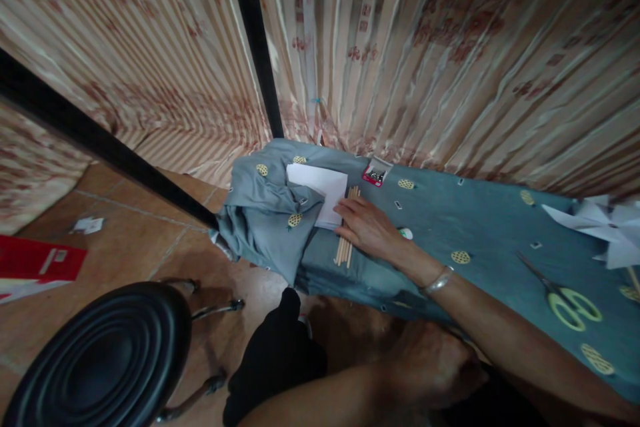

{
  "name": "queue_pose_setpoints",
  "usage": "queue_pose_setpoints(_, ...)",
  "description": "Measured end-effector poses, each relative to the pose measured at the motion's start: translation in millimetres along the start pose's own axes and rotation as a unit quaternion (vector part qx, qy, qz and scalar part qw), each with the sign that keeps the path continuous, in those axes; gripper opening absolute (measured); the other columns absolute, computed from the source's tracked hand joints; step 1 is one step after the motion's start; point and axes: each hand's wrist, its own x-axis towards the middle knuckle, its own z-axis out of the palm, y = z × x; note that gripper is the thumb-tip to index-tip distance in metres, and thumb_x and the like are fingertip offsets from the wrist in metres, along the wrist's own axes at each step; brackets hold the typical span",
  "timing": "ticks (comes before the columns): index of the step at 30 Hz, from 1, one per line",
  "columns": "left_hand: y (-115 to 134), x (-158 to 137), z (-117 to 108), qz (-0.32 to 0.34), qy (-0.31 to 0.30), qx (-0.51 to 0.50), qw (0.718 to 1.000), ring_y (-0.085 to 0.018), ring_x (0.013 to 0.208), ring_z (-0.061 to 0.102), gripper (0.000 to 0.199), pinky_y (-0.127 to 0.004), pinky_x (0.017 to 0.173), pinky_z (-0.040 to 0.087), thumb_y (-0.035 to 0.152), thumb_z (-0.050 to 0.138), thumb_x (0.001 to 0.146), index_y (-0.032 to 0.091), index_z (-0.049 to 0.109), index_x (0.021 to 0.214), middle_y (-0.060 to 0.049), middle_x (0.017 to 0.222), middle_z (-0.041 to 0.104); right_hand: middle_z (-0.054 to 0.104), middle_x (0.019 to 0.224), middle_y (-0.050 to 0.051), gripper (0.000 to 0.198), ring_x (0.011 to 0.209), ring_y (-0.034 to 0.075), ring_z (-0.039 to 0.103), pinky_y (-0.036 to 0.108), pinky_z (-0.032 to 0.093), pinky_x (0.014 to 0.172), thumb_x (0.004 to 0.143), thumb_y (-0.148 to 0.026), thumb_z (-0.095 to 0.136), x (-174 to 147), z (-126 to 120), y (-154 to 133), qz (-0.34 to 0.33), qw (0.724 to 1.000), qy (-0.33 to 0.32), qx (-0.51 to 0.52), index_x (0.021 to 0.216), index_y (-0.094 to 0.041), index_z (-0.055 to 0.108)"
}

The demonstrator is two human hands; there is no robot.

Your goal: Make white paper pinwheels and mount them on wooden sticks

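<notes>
White paper (330,181) lies near the left end of the cloth-covered bench (480,220), closer to that end's far corner than to the near edge, with a cloth fold (277,217) over its lower left part, which probably helps keep it flat. Pale wooden sticks (344,252) lie side by side along the paper's right side, pointing towards the near edge, likely so that one hand can span both. The right hand (367,223) crosses the sticks with fingers together and slightly bent, their tips at the paper, and the thumb a little apart; whether it grips anything or only rests there, I cannot tell. The left hand (433,360), blurred, is in front of the near edge with its fingers curled in; I cannot tell whether it holds anything. An open red box (374,173) of small shiny pieces sits by the far edge, apparently clear of the forearm yet easily reached. Scissors (554,288) and a white pinwheel (613,230) lie well apart, towards the right, perhaps to leave working room.
</notes>
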Motion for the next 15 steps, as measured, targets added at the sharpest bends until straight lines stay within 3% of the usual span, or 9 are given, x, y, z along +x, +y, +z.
queue_pose_setpoints(5, 2, 2, -1, 0.003, 0.0, -0.003, 1.0, -0.021, 0.081, 0.067, 0.015, -0.029, 0.069, 0.049, 0.026, 0.062, 0.084, 0.017, 0.072, 0.078, -0.007, 0.085, 0.074, 0.064, 0.12, 0.017, 0.024, 0.111, 0.029, 0.059, 0.041, 0.045, 0.098, 0.093, -0.024, 0.054, -4, 18, 7, -0.027, 0.998, -0.042, -0.034, 0.11, -0.011, 0.064)
queue_pose_setpoints(10, 2, 1, -1, 0.01, 0.012, -0.001, 1.0, -0.021, 0.08, 0.067, 0.018, -0.029, 0.07, 0.049, 0.027, 0.06, 0.086, 0.016, 0.071, 0.076, -0.008, 0.084, 0.073, 0.069, 0.109, 0.014, 0.026, 0.099, 0.024, 0.063, 0.034, 0.046, 0.088, 0.096, -0.013, 0.041, 2, 7, 4, -0.031, 0.993, -0.083, -0.072, 0.103, -0.011, 0.066)
queue_pose_setpoints(15, 0, 0, -1, 0.012, 0.02, 0.0, 1.0, -0.023, 0.084, 0.068, 0.016, -0.031, 0.073, 0.049, 0.026, 0.061, 0.085, 0.015, 0.071, 0.077, -0.009, 0.085, 0.073, 0.071, 0.099, 0.014, 0.024, 0.093, 0.024, 0.064, 0.03, 0.045, 0.078, 0.092, -0.006, 0.043, 5, -1, -3, -0.028, 0.989, -0.099, -0.108, 0.1, -0.011, 0.066)
